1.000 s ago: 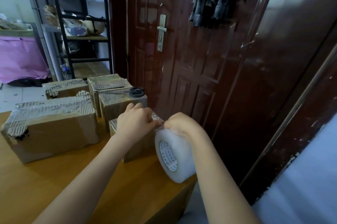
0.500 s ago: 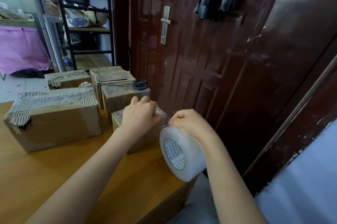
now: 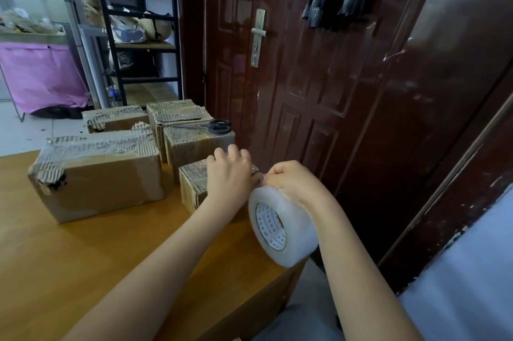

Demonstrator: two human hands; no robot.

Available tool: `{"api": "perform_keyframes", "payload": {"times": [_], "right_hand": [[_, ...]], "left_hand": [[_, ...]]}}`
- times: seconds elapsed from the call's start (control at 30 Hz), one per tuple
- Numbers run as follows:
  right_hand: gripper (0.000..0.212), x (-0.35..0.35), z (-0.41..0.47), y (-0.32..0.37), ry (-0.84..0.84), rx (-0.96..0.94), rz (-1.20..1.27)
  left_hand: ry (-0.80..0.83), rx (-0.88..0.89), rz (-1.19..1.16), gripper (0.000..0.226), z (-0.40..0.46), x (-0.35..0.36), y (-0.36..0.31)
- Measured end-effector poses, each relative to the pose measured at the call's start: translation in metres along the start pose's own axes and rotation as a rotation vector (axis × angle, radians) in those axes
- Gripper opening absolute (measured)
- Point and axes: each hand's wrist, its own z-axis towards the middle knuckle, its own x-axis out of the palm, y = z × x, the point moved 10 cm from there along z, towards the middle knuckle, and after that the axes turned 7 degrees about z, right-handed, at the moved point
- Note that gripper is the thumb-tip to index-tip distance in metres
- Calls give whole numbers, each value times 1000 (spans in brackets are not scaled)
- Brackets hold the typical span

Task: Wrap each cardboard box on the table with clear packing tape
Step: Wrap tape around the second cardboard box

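My left hand [image 3: 230, 174] lies over the top of the small cardboard box [image 3: 194, 188], fingers curled down on its far edge, gripping it. My right hand [image 3: 291, 182] is just beside it, fingers bent and pinching the loose end of the clear tape right where it meets the box corner. The tape roll [image 3: 280, 225] hangs under my right wrist, standing on edge past the corner of the desk [image 3: 83, 257], its printed core facing me.

The small box sits near the desk's right edge. Behind it stands a taller box [image 3: 194, 146], and behind that another [image 3: 175, 115], with black-handled scissors [image 3: 213, 126] lying across their tops. To the left is a large box [image 3: 97, 174] with glossy tape over its torn top, and one more box [image 3: 116, 118] beyond it. A dark red door [image 3: 305, 77] is close on the right, and a black shelf rack [image 3: 133, 35] stands farther back.
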Motion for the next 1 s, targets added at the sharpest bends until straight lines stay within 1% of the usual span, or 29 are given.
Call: {"api": "perform_keyframes", "payload": {"times": [0.07,0.1,0.13,0.23,0.27,0.3,0.33,0.37,0.4,0.53,0.6,0.7,0.8,0.9,1.0], "right_hand": [[15,0,0,-1,5,-3,13],[15,0,-1,-2,6,-1,14],[15,-1,-1,-2,7,-2,14],[14,-1,-1,-2,4,2,31],[14,-1,-1,-2,5,6,30],[13,-1,-2,-2,6,10,26],[12,-1,-2,-2,5,14,21],[12,-1,-3,-2,0,16,15],[12,-2,-3,-1,-6,15,10],[12,-1,-7,0,-14,-4,16],[11,-2,-10,1,-21,-10,11],[11,-5,-14,4,-37,-35,-1],[12,-11,-21,7,-63,-76,-5],[14,-20,-28,12,-137,-129,-41],[17,-21,-36,21,-195,-195,-85]], "left_hand": [[-26,22,29,56,-4,-5,-1],[-20,49,4,58,-5,-7,1],[-17,86,-69,58,-5,-6,3],[7,88,-587,43,-8,-9,36],[-70,69,-717,40,-12,-14,53],[-161,58,-780,43,-19,-18,69],[-218,51,-818,50,-27,-20,81],[-221,44,-849,58,-35,-14,88],[-191,48,-865,64,-43,-6,91],[-116,91,-745,75,-62,34,83],[-157,86,-739,76,-66,43,81],[-188,58,-870,69,-66,47,84],[-187,73,-952,63,-68,48,83],[-134,79,-1008,70,-70,50,80],[-119,20,-1027,79,-72,53,84]]}}
